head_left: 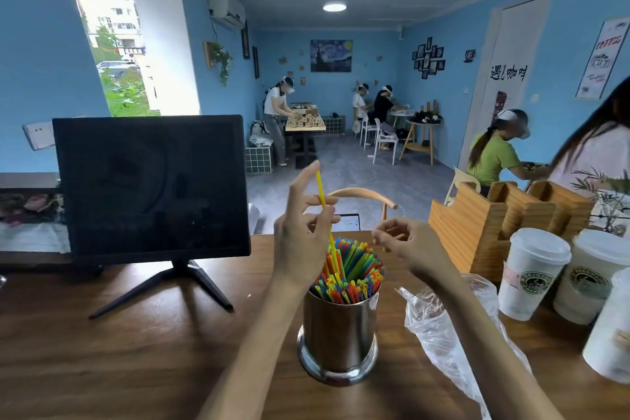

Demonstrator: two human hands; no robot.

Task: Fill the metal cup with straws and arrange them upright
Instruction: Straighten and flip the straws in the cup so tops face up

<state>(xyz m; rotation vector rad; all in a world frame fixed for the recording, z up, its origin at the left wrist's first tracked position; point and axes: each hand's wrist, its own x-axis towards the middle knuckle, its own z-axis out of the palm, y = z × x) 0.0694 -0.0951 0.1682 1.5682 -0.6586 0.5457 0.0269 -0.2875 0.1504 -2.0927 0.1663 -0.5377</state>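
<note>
Metal cup [337, 334] stands on the wooden table [136, 351], close in, packed with coloured straws [351, 269] leaning slightly right. Clear plastic bag [439, 327] lies just right of it. Above the cup, left hand [300, 235] pinches one yellow straw [325, 215], its lower end among the others. Right hand [405, 242] hovers beside, fingers loosely curled, holding nothing. Paper cups [531, 273] at right; dark monitor [150, 184] left, farther back.

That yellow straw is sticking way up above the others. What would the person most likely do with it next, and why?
Probably push it down. The left hand pinches the yellow straw, whose lower end is already among the coloured straws packed in the metal cup, yet it rises well above them. The right hand holds nothing.
</note>
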